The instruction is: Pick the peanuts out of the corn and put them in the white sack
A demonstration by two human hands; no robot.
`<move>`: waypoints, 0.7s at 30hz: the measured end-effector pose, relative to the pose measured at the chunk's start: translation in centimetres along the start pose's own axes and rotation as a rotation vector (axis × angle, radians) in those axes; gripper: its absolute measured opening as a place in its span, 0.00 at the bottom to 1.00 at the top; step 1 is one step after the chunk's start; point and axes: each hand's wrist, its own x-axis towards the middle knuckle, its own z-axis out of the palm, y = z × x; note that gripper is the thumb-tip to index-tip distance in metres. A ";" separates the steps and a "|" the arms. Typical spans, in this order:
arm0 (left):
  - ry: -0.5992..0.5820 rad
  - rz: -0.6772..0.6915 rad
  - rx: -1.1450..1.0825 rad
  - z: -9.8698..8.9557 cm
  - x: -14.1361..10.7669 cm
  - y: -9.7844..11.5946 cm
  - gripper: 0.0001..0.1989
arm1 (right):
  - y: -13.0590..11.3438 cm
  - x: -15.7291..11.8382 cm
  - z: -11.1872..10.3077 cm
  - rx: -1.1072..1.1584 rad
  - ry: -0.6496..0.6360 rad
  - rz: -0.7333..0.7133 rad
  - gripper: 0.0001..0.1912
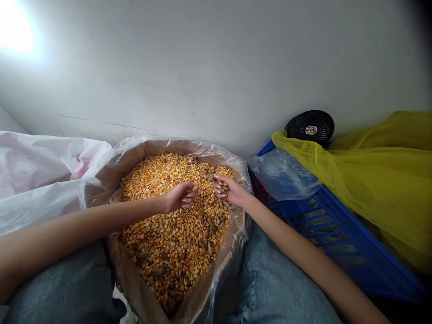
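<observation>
At far left, 1 white plastic sack point(43, 155) adjoins the left rim of 1 open brown-walled sack point(130, 279). Below it is 1 denim-covered left leg point(57, 283). The brown-walled sack has 1 clear liner point(241, 225) turned over its rim and contains corn kernels point(158, 175), too many to count. The far rim stands near the wall point(189, 67).

The left hand point(182, 196) is above the kernels, fingers curled narrow, with 1 small tan piece point(196, 188) at the thumb tip; contents deeper in the palm cannot be determined. 1 narrow gap separates the 2 hands. Numerous peanuts point(209, 248) lie among the kernels, mainly toward the right side. The right hand point(230, 190) is cupped around at least 3 peanuts. Its wrist is near the right rim; clearance is greater toward the near kernels.

Below is 1 right leg point(286, 283). Farther right: 1 clear plastic sheet point(286, 173) over the edge of 1 blue crate point(324, 225), 1 black round fan point(300, 126), and yellow mesh point(388, 189) draped across the crate's far side.
</observation>
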 end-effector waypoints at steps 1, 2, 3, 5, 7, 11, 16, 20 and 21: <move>0.002 -0.002 -0.001 0.1 0.1 -0.1 0.07 | -0.2 0.0 -0.1 0.094 0.002 -0.011 0.11; 0.004 -0.004 0.019 0.2 0.2 -0.2 0.08 | -0.4 0.0 -0.2 0.158 -0.004 -0.016 0.09; 0.007 -0.007 0.063 0.3 0.3 -0.4 0.10 | -0.5 0.0 -0.3 0.197 -0.019 -0.015 0.08; 0.027 -0.009 0.258 0.6 0.5 -0.9 0.16 | -0.7 -0.1 -0.2 0.219 -0.054 -0.014 0.08; 0.074 0.014 0.626 0.9 0.5 -1.4 0.20 | -0.9 -0.2 -0.1 0.194 -0.069 -0.016 0.12; 0.078 0.218 1.517 1.5 0.2 -2.6 0.16 | -0.4 -0.4 0.4 -0.017 0.012 0.022 0.16; -0.051 0.378 2.095 2.0 0.5 -3.6 0.11 | 1.5 0.3 0.5 -0.796 -0.025 0.182 0.11; -0.069 0.384 2.169 1.8 1.0 -4.0 0.11 | 2.8 0.9 0.8 -1.523 0.041 0.196 0.04; -0.060 0.387 2.156 1.7 1.0 -4.0 0.11 | 3.0 0.9 1.0 -1.636 0.045 0.206 0.03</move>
